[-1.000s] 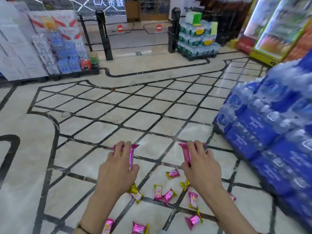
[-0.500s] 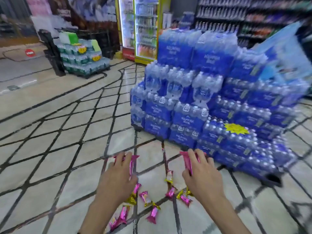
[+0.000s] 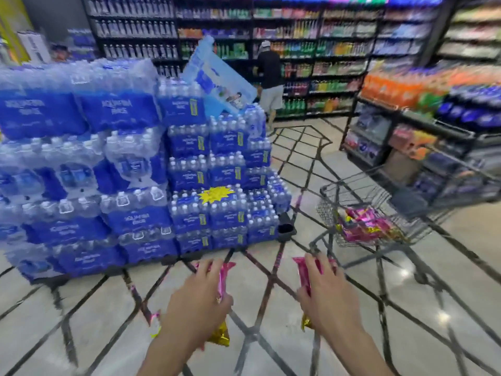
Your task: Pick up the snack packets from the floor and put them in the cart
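Snack packets (image 3: 363, 226) already lie heaped in the front end of the cart (image 3: 326, 210), and we carry two more. The left grip (image 3: 198, 308) is curled round a pink packet (image 3: 224, 276) whose gold end pokes out below the palm. The right grip (image 3: 328, 299) is closed on a second packet (image 3: 301, 271) the same way. Both hands hang over the floor (image 3: 257, 264), well apart from the cart, which stands ahead and to our right with its near corner turned toward us.

We judge the step in hand to be the carry to the cart. To do it well, we hold the slick wrappers firmly and lift over the wire rim, not into the wall. We let go only once each packet is inside the rim and low over the heap, so nothing bounces out. The right side is nearer and can go first.

Open floor lies between us and the cart's near corner. To the left rises a stack of water packs (image 3: 130, 158), its black pallet corner (image 3: 286, 229) jutting near the cart's front, so we swing wide of it. Shelving (image 3: 423, 131) stands close behind the cart's far side. A blurred pink scrap (image 3: 154, 318) lies beside our left wrist; we cannot tell whether it is another packet.
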{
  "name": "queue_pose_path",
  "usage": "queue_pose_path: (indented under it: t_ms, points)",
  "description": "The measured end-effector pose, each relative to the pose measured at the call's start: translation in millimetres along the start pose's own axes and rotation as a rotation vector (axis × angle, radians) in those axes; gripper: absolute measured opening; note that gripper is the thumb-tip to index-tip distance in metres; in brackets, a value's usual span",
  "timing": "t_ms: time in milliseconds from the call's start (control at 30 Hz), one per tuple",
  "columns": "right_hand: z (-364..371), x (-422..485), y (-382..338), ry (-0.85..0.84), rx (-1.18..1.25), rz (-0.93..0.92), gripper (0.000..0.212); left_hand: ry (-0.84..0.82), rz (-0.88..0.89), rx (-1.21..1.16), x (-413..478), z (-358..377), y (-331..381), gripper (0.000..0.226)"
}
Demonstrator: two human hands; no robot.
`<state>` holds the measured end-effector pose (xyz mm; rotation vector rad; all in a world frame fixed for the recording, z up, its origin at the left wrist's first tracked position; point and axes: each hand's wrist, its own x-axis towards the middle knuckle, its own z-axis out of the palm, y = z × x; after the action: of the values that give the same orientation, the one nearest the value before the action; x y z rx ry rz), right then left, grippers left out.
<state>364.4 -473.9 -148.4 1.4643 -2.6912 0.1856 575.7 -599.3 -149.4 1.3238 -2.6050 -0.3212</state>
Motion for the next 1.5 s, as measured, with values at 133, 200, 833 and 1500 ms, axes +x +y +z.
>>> queue_pose_path:
  t_ms: [133, 200, 833, 1500]
  points:
    - [1.0, 22.4, 106.1, -0.029, -0.006, 0.16, 0.06, -0.056, 0.108, 0.003, 59.4, 37.3, 96.9, 0.07]
    - [0.1, 31.7, 153.1, -0.063, -0.026, 0.233, 0.06, -0.087, 0.18, -0.002, 88.3, 55.2, 140.6, 0.065]
    - [54.0, 233.2, 414.7, -0.233, 0.007, 0.57, 0.061, -0.274, 0.458, -0.162, 398.6, 196.6, 392.7, 0.054]
    - [107.8, 515.1, 691.7, -0.319, 0.15, 0.254, 0.064, -0.325, -0.007, -0.1, 622.5, 331.9, 575.0, 0.061]
